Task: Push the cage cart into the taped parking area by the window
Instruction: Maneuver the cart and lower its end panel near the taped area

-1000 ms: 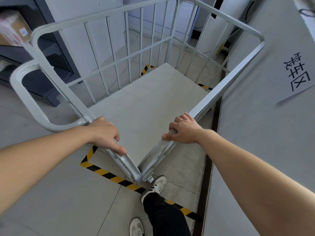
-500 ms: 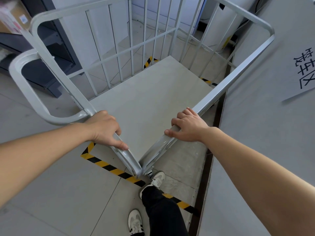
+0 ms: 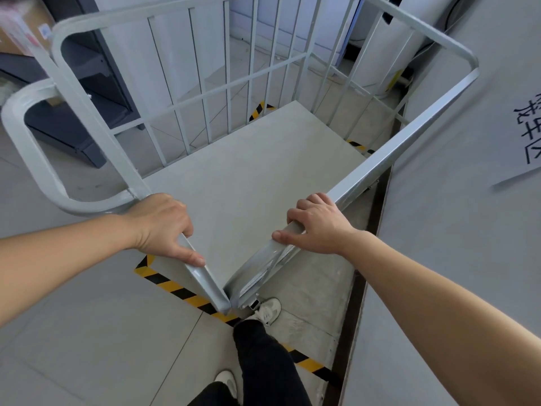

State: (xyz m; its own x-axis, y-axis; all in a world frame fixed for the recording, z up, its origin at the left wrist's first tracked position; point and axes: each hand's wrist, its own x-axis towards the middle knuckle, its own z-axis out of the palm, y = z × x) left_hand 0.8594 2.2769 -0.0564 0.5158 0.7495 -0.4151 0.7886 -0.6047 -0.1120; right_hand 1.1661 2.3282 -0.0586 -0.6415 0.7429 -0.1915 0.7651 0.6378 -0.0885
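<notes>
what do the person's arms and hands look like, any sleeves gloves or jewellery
Both forearms are bare right up to the frame edge, with no sleeves in view. The left hand and right hand wear no gloves. No watch, bracelet or ring is visible on wrists or fingers.

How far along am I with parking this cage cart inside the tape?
Mostly done: the grey metal cage cart sits largely inside the yellow-and-black floor tape, beside the grey wall. In hand: the left hand and right hand each grip a top rail. Left: the near corner hangs over the tape line, so a short further push seems needed.
</notes>
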